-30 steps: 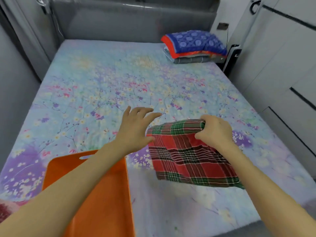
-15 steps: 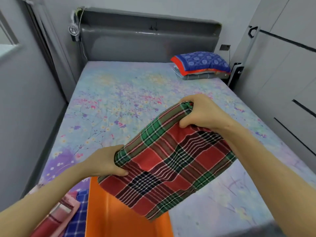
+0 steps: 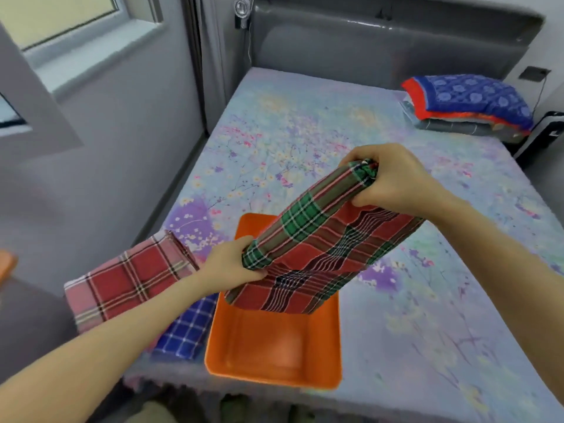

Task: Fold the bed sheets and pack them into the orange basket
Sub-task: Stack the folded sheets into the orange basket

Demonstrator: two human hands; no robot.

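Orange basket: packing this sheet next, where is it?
In the head view, low centre: the orange basket sits at the near edge of the bed, under the held red-green sheet, a blue checked sheet just left of it.

The bed [image 3: 305, 141], spread with a pale floral sheet, carries an orange basket [image 3: 274, 378] at its near edge. Just left of the basket lie a blue checked sheet [image 3: 186, 328] and a red plaid sheet [image 3: 128, 282]. A stack of folded bedding [image 3: 470, 102] sits at the far right corner.
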